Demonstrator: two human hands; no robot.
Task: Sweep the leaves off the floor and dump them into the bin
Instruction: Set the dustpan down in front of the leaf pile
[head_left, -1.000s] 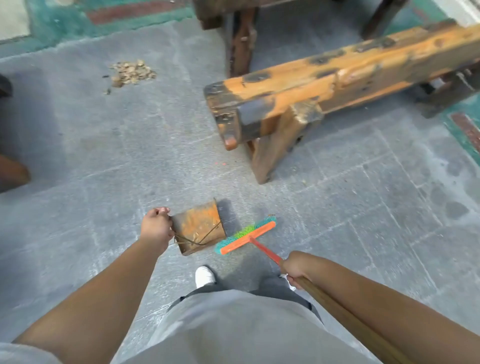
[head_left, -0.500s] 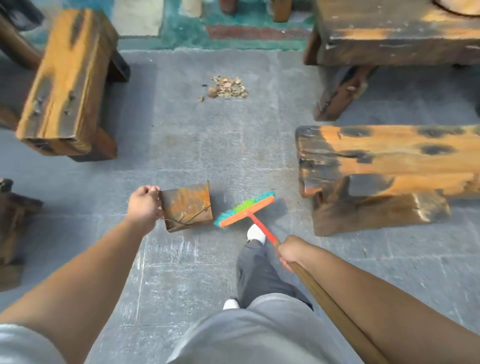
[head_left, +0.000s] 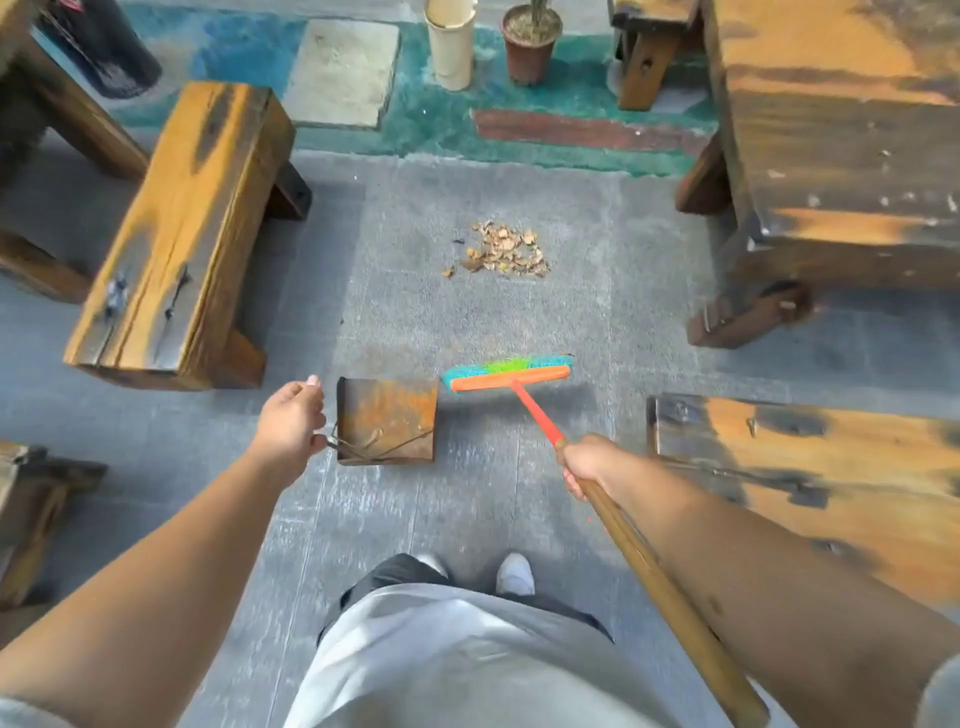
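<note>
Leaves (head_left: 506, 254): a small pile of dry brown leaves on the grey floor (head_left: 415, 322), ahead of the person, between the benches, well apart from both tools.
Left bench (head_left: 182, 228): a heavy wooden bench, orange with dark burnt marks, standing left of the pile.
Left hand (head_left: 291, 423): its fingers are closed around the thin wire handle of the dustpan.
Dustpan (head_left: 387, 418): a rusty metal pan, just right of the left hand; from this view I cannot tell if it touches the floor.
Broom (head_left: 509, 374): orange head with blue and green bristles, just right of the dustpan and nearer to the leaves; the red neck goes down into a brown wooden stick.
Right hand (head_left: 584, 462): the fingers are wrapped tight on the stick, where the red part ends.
Right bench (head_left: 810, 467): same burnt wood, beside the right arm.
Far edge: a cream cylinder (head_left: 451, 41) and a brown plant pot (head_left: 530, 44) stand on the green painted strip.
</note>
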